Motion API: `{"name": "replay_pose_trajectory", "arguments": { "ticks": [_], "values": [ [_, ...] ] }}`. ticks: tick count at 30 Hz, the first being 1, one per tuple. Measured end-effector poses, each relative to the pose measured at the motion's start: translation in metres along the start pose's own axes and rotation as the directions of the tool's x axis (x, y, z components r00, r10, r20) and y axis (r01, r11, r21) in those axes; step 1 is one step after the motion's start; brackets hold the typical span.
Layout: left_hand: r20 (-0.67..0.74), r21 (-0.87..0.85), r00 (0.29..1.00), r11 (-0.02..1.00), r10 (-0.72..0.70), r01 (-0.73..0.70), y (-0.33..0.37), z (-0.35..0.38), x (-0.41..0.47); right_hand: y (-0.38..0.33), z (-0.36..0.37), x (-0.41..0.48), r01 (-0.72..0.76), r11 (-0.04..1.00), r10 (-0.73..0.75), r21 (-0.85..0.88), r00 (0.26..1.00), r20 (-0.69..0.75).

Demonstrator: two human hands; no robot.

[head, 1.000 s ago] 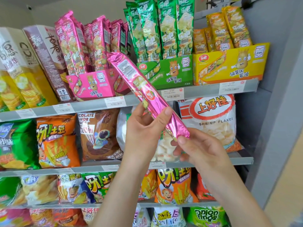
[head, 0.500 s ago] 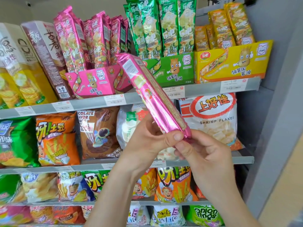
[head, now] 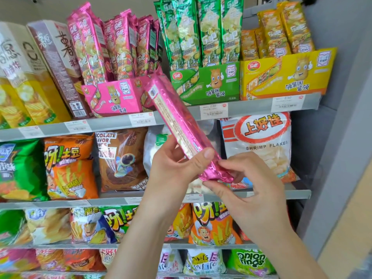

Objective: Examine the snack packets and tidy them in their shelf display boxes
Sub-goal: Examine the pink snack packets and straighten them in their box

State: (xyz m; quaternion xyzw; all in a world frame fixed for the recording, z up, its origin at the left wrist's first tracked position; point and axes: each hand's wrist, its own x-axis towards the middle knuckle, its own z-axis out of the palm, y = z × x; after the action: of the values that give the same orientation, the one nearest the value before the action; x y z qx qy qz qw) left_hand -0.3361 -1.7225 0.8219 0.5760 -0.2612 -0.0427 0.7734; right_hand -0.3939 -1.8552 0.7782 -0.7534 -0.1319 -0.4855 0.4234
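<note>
In the pink display box [head: 118,97], pink packets [head: 112,45] stand upright

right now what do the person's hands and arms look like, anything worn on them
Both are bare. The left hand and right hand show no gloves, rings or other jewellery that I can see, and the nails in view are short and unpainted. Both forearms are uncovered down to the bottom edge of the frame, with no sleeve, watch or wristband in view.
</note>
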Motion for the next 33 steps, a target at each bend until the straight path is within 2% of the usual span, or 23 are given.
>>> {"name": "replay_pose_trajectory", "arguments": {
  "ticks": [5,7,9,11,13,15,18,21,24,27,29,31,33],
  "values": [
    [0.009,-0.105,1.0,0.994,0.027,-0.026,-0.001,-0.006,-0.001,-0.002,-0.002,-0.003,-0.071,0.977,0.068,0.203,0.997,0.024],
    [0.035,-0.19,0.999,0.982,0.025,-0.018,-0.001,-0.006,-0.001,-0.003,0.002,-0.007,-0.051,0.981,0.06,0.188,0.997,-0.043],
    [0.053,-0.252,0.999,0.967,-0.008,0.021,-0.001,-0.005,-0.001,-0.001,0.005,-0.01,0.011,0.995,-0.001,0.1,0.995,-0.105],
    [0.029,-0.205,0.998,0.977,-0.047,0.052,-0.002,-0.004,0.0,0.001,0.006,-0.013,0.106,0.993,-0.111,-0.048,0.986,-0.125],
    [-0.029,-0.021,0.998,0.999,-0.049,0.048,-0.002,-0.003,0.001,0.005,0.007,-0.016,0.166,0.975,-0.186,-0.151,0.975,-0.126],
    [-0.049,0.117,0.999,0.993,-0.003,0.009,-0.001,-0.003,0.0,0.008,0.008,-0.018,0.196,0.965,-0.218,-0.174,0.968,-0.119],
    [-0.055,0.083,0.996,0.995,0.065,-0.06,0.002,-0.008,0.001,0.008,0.007,-0.016,0.208,0.974,-0.213,-0.092,0.976,-0.048],
    [-0.022,0.091,0.997,0.993,0.078,-0.075,0.008,-0.015,0.003,0.003,0.006,-0.012,0.111,0.989,-0.115,0.093,0.993,0.037],
    [0.027,0.132,0.997,0.989,0.066,-0.069,0.013,-0.021,0.005,-0.003,0.007,-0.006,-0.034,0.966,0.02,0.258,0.998,0.058],
    [0.129,0.146,0.992,0.989,-0.011,-0.008,0.017,-0.029,0.003,-0.005,0.007,0.012,-0.167,0.945,0.158,0.283,0.986,0.054],
    [0.232,0.153,0.97,0.987,-0.078,0.043,0.018,-0.034,0.003,-0.007,0.007,0.033,-0.273,0.9,0.245,0.34,0.962,0.124],
    [0.313,0.089,0.943,0.992,-0.112,0.088,0.02,-0.034,0.004,-0.009,0.006,0.057,-0.357,0.817,0.273,0.453,0.931,0.242],
    [0.311,0.115,0.945,0.991,-0.107,0.074,0.022,-0.033,0.006,-0.012,0.006,0.079,-0.389,0.729,0.25,0.562,0.917,0.311]
  ]
}}
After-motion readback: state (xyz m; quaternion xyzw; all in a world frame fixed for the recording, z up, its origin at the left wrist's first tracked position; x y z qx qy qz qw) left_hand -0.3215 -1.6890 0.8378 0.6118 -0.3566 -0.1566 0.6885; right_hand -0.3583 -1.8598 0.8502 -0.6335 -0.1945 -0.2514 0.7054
